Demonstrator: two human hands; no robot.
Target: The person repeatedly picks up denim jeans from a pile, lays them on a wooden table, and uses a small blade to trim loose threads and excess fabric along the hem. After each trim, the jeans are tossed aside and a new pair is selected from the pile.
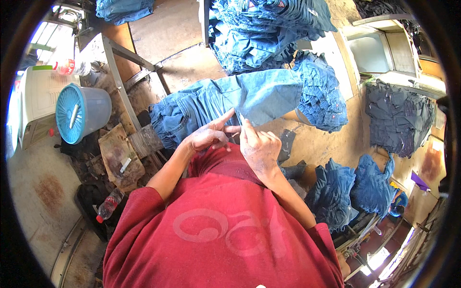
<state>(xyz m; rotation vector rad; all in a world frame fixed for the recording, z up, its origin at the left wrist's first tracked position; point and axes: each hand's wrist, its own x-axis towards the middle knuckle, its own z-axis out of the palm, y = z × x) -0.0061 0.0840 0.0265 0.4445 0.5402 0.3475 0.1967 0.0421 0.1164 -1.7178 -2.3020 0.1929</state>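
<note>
A pair of blue denim trousers [261,93] lies across the work surface in front of me, its gathered end to the left. My left hand [211,136] is over the near edge of the denim, index finger stretched out, another finger reaching toward my right hand, the rest curled. Close beside it, my right hand [260,146] is closed in a pinch, fingertips at the edge of the cloth. Whatever sits in that pinch is too small to make out. Folded blue denim garments [324,93] adjoin the trousers at the right end.
A tall stack of denim [261,36] rises at the far side. Dark garments [401,117] hang at right, above denim bundles [331,194]. On the left are a lidded bucket [93,113], a metal frame [115,77], a stained board [120,156] and a plastic bottle [110,204].
</note>
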